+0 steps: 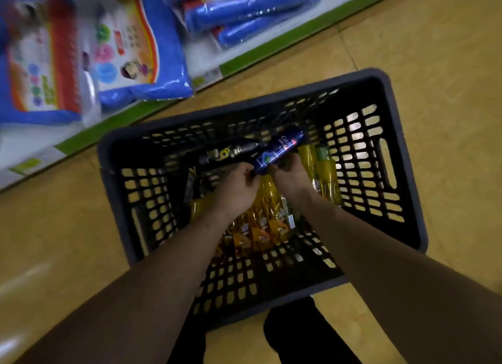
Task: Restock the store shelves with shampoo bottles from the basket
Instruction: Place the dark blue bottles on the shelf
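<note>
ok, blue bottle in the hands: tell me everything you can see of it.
The blue shampoo bottle is slim, dark blue, glossy like plastic, with white lettering starting CLE, a red streak and a green-white emblem toward its near end. It is tilted, far end pointing up-right, held over the open grey basket, above the yellow bottles and a black bottle. The left hand and right hand both grip its near end with curled fingers. Cap detail is blurred.

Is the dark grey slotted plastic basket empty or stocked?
Stocked: the basket holds yellow bottles and a black bottle, under the dark blue bottle gripped by left hand and right hand.
</note>
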